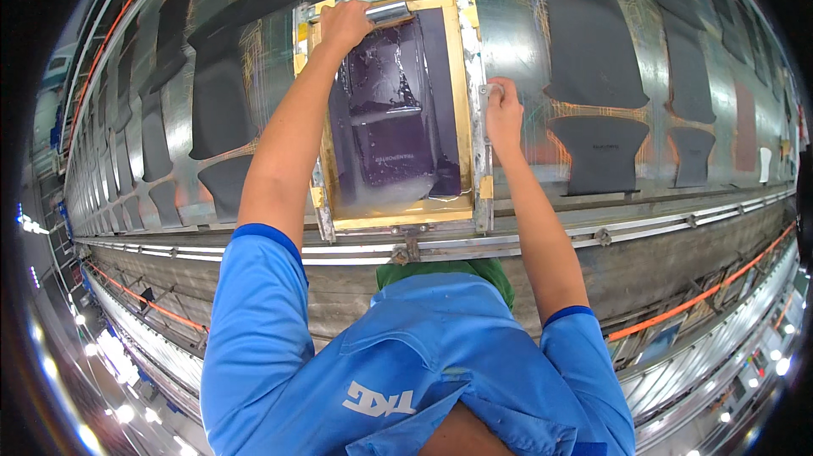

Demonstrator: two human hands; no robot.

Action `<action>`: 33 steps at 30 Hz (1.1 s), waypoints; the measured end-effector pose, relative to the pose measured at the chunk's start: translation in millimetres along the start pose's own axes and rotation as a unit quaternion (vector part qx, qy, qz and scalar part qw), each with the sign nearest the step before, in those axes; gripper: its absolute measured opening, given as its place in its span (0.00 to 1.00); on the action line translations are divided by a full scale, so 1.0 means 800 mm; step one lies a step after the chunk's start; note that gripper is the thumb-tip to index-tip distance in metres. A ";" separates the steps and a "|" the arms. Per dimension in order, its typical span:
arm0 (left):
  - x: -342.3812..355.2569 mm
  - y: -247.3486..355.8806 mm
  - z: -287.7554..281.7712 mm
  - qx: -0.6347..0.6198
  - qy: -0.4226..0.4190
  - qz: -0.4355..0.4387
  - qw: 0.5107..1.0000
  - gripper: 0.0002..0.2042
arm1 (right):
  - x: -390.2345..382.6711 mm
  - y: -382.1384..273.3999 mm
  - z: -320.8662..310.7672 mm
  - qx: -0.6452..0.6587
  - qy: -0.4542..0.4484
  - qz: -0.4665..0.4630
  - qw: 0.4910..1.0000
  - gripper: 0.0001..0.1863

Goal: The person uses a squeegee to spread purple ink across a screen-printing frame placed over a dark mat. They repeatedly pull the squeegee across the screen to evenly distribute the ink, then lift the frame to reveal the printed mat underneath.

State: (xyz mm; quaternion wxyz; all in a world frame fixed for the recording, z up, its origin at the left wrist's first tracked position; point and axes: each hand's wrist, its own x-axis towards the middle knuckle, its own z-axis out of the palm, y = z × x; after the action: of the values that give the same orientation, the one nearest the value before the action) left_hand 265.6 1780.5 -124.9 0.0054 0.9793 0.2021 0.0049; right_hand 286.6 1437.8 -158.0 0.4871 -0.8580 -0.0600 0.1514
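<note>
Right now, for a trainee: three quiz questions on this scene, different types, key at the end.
1. True or false: the left hand is at the near end of the frame.
2. Where is the right hand? A) on the near rail; B) at the frame's right side; C) on the blue shirt.
3. Fill in: the screen inside the frame looks dark ____.

Key:
1. False; it holds a metal bar at the far end.
2. B.
3. Purple.
</note>
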 end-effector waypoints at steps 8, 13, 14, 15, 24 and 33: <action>-0.165 0.066 0.021 0.001 -0.006 0.029 1.000 0.13 | 0.017 0.021 0.006 -0.006 0.037 -0.054 0.998 0.11; -0.340 0.115 0.038 -0.075 0.043 0.034 0.996 0.17 | 0.030 0.029 0.006 0.007 0.007 -0.019 1.000 0.12; -0.368 0.123 0.041 -0.085 0.050 0.038 0.994 0.17 | 0.029 0.038 0.008 0.017 0.008 -0.020 1.000 0.11; -0.389 0.131 0.044 -0.098 0.060 0.032 0.993 0.17 | 0.039 0.040 0.008 0.029 0.013 -0.032 0.999 0.11; -0.298 0.091 0.046 -0.152 0.116 0.020 0.981 0.17 | 0.031 0.044 0.011 0.015 0.031 -0.071 0.997 0.11; 0.015 -0.006 0.010 -0.011 0.007 0.039 0.999 0.14 | 0.000 0.003 0.003 0.002 0.019 -0.014 1.000 0.11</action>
State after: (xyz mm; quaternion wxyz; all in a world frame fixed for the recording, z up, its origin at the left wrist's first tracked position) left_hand 275.0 1789.9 -132.7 0.0147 0.9863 0.1635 0.0143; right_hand 285.8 1438.7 -161.0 0.4922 -0.8588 -0.0624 0.1281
